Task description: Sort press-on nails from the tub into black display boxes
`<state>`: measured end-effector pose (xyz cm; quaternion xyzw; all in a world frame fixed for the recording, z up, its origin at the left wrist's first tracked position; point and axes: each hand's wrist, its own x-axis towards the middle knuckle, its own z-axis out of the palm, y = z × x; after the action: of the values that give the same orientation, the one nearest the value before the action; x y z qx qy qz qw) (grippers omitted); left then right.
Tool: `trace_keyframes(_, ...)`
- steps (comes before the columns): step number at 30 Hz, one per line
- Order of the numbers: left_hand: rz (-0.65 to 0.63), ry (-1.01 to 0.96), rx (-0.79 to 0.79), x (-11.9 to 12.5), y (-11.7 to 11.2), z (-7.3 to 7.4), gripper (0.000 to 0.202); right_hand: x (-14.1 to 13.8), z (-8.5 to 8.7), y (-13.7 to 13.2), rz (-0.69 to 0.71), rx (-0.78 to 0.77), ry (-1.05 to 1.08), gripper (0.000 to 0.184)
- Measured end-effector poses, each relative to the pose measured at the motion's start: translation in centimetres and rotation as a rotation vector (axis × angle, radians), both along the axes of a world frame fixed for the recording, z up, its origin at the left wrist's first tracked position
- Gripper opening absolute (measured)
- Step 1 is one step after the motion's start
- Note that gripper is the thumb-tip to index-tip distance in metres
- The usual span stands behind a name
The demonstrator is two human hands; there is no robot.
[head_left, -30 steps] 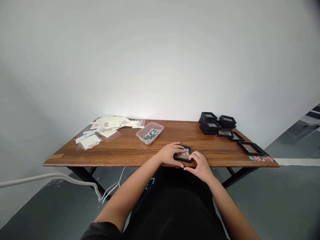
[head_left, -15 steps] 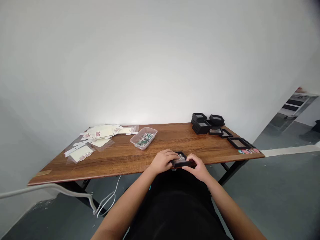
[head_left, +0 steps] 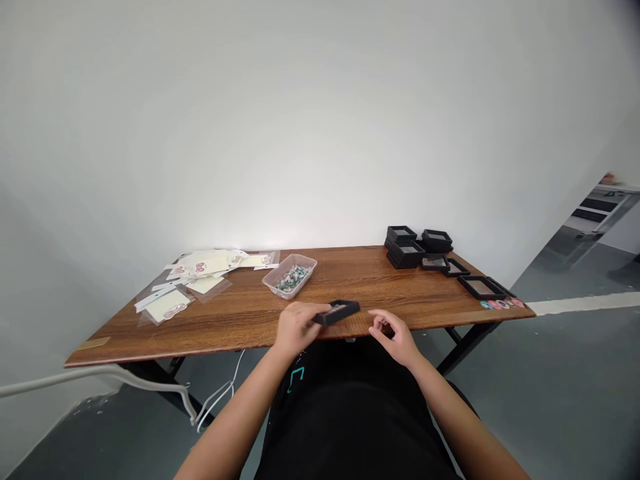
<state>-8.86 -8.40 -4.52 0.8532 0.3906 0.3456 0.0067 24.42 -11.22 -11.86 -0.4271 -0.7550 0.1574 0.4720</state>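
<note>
My left hand [head_left: 299, 327] grips the left end of a small black box with a clear window [head_left: 344, 312], tilted and held over the table's front edge. Something pale shows inside the box, partly behind my fingers. To its right, my right hand [head_left: 395, 337] is apart from the box, thumb and loosely bent fingers separated, with nothing visible in them. Beyond the left hand stands a clear plastic tub [head_left: 268, 284] of small wrapped pieces in green, white and pink.
White cards in clear sleeves [head_left: 203, 267] lie spread at the left of the wooden table [head_left: 345, 270]. Stacked black boxes [head_left: 406, 253] stand at the back right, with a larger black frame [head_left: 481, 287] and round colored stickers [head_left: 501, 304] near the right end. A white cable [head_left: 231, 387] hangs below.
My left hand has lifted the black box and moved left with it, tilting it. My right hand has let go of the box and stays near the table edge.
</note>
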Motion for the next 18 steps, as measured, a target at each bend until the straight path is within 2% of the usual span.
trace_keyframes(2, 0.185, -0.046, -0.027, -3.5, -1.0, 1.2, 0.035, -0.1, -0.3, 0.0, -0.022, 0.035, -0.020, 0.036)
trace_keyframes(6, 0.669, -0.158, -0.105, -10.8, -2.8, 3.8, 0.039, -0.3, -0.7, -0.1, -0.041, 0.107, -0.071, 0.033)
trace_keyframes(8, 0.881, -0.199, -0.149, -13.6, -3.3, 5.0, 0.040, -0.3, -0.7, -0.1, -0.040, 0.141, -0.093, 0.032)
trace_keyframes(10, 1.038, -0.219, -0.211, -15.5, -3.3, 5.9, 0.041, -0.3, -0.8, 0.0, -0.033, 0.175, -0.111, 0.033)
trace_keyframes(12, 1.139, -0.223, -0.276, -16.7, -2.9, 6.4, 0.041, -0.2, -0.9, 0.1, -0.022, 0.207, -0.128, 0.033)
trace_keyframes(14, 1.188, -0.212, -0.331, -17.3, -2.1, 6.5, 0.042, -0.1, -1.0, 0.2, -0.012, 0.234, -0.144, 0.034)
trace_keyframes(18, 1.150, -0.140, -0.394, -17.1, 0.1, 5.8, 0.043, 0.1, -1.2, 0.2, -0.009, 0.267, -0.170, 0.035)
